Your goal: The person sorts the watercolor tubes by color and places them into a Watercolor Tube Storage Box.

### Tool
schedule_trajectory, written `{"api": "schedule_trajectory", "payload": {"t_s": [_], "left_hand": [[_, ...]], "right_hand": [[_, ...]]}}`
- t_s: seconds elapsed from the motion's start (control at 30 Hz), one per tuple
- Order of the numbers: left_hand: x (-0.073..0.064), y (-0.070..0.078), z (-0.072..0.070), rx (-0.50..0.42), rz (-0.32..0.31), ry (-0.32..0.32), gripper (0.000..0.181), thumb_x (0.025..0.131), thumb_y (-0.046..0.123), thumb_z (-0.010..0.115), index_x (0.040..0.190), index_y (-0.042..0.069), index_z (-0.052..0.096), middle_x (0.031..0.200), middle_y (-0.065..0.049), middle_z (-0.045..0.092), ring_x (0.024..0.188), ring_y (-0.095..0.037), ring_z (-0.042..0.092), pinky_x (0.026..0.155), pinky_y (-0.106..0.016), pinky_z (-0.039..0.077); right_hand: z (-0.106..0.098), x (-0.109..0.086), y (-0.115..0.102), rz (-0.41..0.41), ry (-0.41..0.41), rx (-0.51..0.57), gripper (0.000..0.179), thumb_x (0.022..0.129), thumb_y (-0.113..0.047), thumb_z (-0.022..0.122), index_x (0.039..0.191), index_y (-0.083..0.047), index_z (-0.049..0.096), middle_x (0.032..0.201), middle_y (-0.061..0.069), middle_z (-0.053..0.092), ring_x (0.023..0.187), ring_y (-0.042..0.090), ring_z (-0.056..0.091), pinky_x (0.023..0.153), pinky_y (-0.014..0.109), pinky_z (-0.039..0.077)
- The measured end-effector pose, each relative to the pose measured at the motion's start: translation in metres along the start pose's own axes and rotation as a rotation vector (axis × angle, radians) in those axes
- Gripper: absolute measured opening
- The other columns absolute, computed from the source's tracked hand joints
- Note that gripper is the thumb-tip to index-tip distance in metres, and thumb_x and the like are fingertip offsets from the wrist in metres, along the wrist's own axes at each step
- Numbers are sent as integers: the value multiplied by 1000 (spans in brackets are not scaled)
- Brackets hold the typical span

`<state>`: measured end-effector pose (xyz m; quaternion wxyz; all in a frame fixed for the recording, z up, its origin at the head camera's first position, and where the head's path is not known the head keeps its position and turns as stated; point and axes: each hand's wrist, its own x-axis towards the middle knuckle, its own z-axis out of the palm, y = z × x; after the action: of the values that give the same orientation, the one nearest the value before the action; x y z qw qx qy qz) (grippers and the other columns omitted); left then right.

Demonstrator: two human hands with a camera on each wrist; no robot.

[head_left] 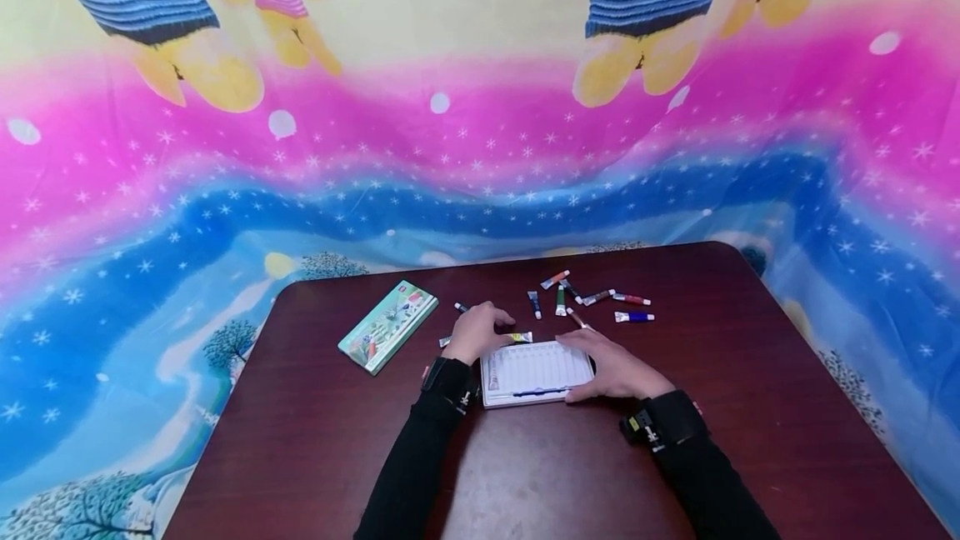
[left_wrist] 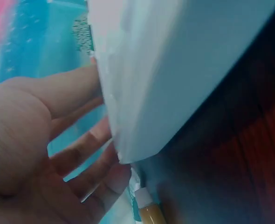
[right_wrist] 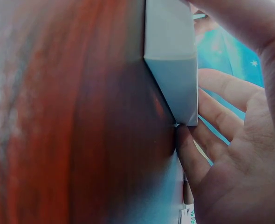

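Note:
A white slotted plastic tray (head_left: 536,369) lies on the table, a thin dark-blue paintbrush (head_left: 540,392) along its near edge. My right hand (head_left: 618,367) grips the tray's right end, thumb at the near corner and fingers at the far side. In the right wrist view, the fingers (right_wrist: 221,93) rest against the tray's white side (right_wrist: 172,84). At the far left corner is my left hand (head_left: 476,333), its loosely extended fingers touching the edge of the tray (left_wrist: 147,93) in the left wrist view. A yellow paint tube (head_left: 520,337) lies just behind the tray, partly hidden by this hand.
A green illustrated box (head_left: 388,326) lies at the left of the table (head_left: 315,440). Several small paint tubes are scattered behind the tray, among them a blue tube (head_left: 634,317), a red tube (head_left: 632,299) and an orange tube (head_left: 555,279). A patterned cloth (head_left: 480,148) hangs behind.

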<state>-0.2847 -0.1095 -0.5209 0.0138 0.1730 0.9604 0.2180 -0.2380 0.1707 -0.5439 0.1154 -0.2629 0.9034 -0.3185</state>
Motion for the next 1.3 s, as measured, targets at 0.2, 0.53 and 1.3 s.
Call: {"api": "schedule_trajectory", "payload": {"t_s": [0.2,0.53,1.3], "left_hand": [[5,-1,2,44,44,42,4,87,17,85,90,18,84,91,3,76,89,-18,69,82,-36,56],[-3,-2,1,-37,7,41,4,97,13,73,98,11,70,96,-4,65,87,-19,65,81,-34,55],[-57,7,-39,-937,47,515,20,97,18,73,113,6,74,104,-17,78,90,-24,78,69,-23,60]], "right_hand": [[0,1,0,-15,2,6,100,74,-53,91,156,-12,48,156,13,46,141,33,44,110,54,43],[2,1,1,-20,7,-6,100,75,-53,90,155,-12,49,156,15,46,142,36,43,110,57,42],[2,1,1,20,2,7,101,74,-54,90,157,-15,47,159,15,42,144,36,41,111,58,42]]}}
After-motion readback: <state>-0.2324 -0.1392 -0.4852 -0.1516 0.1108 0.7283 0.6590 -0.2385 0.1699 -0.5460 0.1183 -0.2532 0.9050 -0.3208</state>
